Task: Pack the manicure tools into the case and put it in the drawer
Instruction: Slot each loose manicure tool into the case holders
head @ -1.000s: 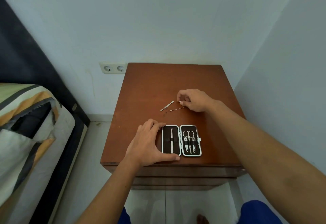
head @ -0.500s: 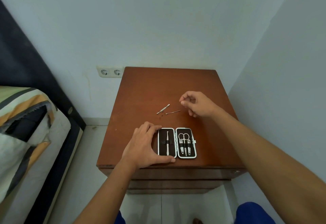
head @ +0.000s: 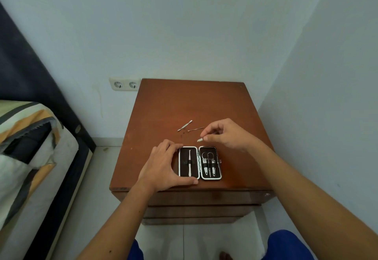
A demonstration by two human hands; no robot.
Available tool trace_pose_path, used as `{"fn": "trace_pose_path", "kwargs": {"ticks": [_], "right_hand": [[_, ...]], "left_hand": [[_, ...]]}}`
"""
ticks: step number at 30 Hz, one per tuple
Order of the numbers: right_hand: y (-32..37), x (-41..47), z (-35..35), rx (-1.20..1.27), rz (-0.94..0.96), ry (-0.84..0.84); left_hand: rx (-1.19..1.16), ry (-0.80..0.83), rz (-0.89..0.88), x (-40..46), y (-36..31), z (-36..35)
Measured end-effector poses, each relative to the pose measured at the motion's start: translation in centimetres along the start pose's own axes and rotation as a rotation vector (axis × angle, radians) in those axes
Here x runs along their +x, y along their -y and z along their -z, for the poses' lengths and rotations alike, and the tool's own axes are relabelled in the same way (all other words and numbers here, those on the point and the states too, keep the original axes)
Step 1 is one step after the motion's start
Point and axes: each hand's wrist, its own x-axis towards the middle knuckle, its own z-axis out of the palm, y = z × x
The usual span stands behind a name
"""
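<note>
Frame centre: left hand (head: 163, 165) braces open case (head: 200, 162); right hand (head: 227, 135) fingertips pinch small, possibly metal, tool (head: 199, 140) above it.

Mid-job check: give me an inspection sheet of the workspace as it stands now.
Surface: brown wooden nightstand, drawers shut.
Job's things: manicure case open flat near the front edge, one tool in its left half, scissors and two more in the right; flat tool and thin pick loose behind it.
Clutter: dark specks by the pick.
Grippers: left hand steadies the case; right hand pinches a small metal piece above it.
Cables: nothing seen.
Surroundings: wall socket, bed at left.
</note>
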Motion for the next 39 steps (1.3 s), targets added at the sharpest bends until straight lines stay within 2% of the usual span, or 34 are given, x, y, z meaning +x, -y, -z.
{"fn": "trace_pose_path", "kwargs": {"ticks": [3,7,14,19,25,30,39], "right_hand": [[0.5,-0.2,-0.7,-0.155,-0.058,0.119],[1.4,0.3,-1.7,-0.283,-0.092,0.186],[2.8,1.4,-3.1,-0.483,-0.059,0.189],[1.6,2.3,-4.0,-0.394,-0.170,-0.009],[0.5,2.7,-4.5,-0.261,-0.277,-0.143],[0.6,2.6,-4.4,-0.242,-0.297,-0.173],[0.2,1.6,-4.7,-0.168,-0.159,-0.160]], "left_hand": [[0.004,-0.006,0.005,0.0,0.0,-0.1],[0.007,-0.001,0.014,0.0,0.0,-0.1],[0.002,-0.015,-0.002,0.1,0.1,-0.1],[0.008,-0.011,-0.009,0.1,0.1,-0.1],[0.012,-0.013,-0.005,0.1,0.1,-0.1],[0.012,-0.014,-0.005,0.1,0.1,-0.1],[0.015,-0.021,-0.015,0.1,0.1,-0.1]]}}
